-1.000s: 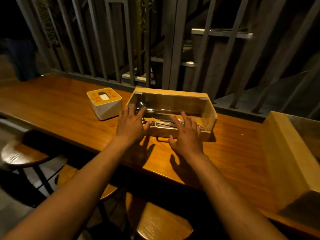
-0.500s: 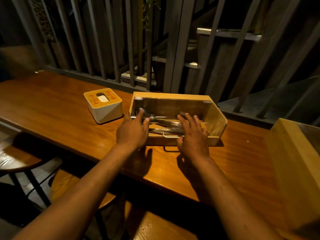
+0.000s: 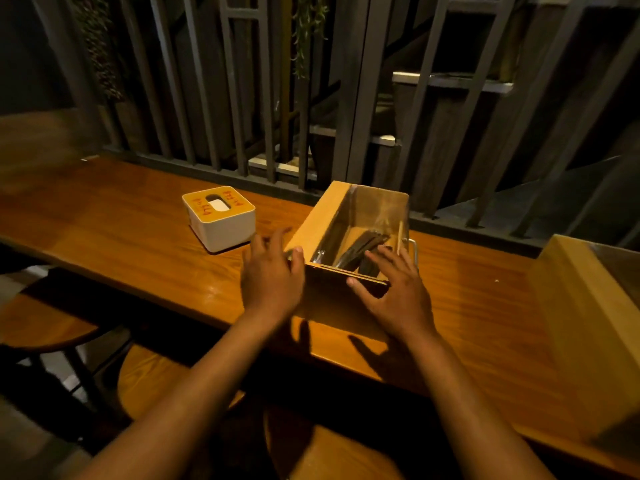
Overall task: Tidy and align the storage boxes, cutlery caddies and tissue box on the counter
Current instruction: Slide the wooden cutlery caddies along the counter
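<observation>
A wooden cutlery caddy [image 3: 320, 221] with a clear lid and metal cutlery inside stands on the wooden counter [image 3: 138, 244], its short end towards me. My left hand [image 3: 272, 275] is at the caddy's near left corner, fingers spread and blurred. My right hand [image 3: 398, 289] lies on the near right end, fingers spread over the rim and the thumb on the front edge. A white tissue box [image 3: 221, 220] with a yellow top sits to the left, apart from the caddy. A larger wooden storage box [image 3: 581, 323] stands at the right edge.
A dark metal railing [image 3: 242, 133] runs along the counter's far edge, close behind the caddy. Round wooden stools [image 3: 45, 327] stand below the counter's near edge on the left and under my arms.
The caddy has turned from lying lengthwise along the counter to pointing away from me, short end near. Both hands stayed at its near end and turned with it.
</observation>
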